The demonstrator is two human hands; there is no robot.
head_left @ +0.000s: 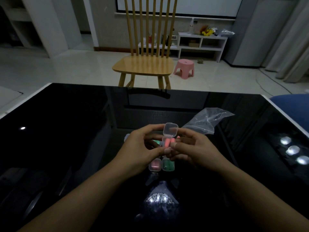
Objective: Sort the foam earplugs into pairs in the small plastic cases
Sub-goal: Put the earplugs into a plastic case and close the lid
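Both hands hold small clear plastic case [168, 139] above glossy black table [66, 131], lid up. Left hand [142, 148] fingers clamp base; right hand [192, 148] fingertips press two salmon-pink foam earplugs [168, 141] inside, prob. seating pair before closing. Filled pink case [154, 164] & green case [168, 164] lie below.

At frame centre, the left hand [142, 146] and right hand [194, 148] hold an open case [168, 139] above the table [66, 131]. Two closed cases [162, 164] lie just below it, a plastic bag [207, 119] to its upper right, a chair [147, 64] behind the table.
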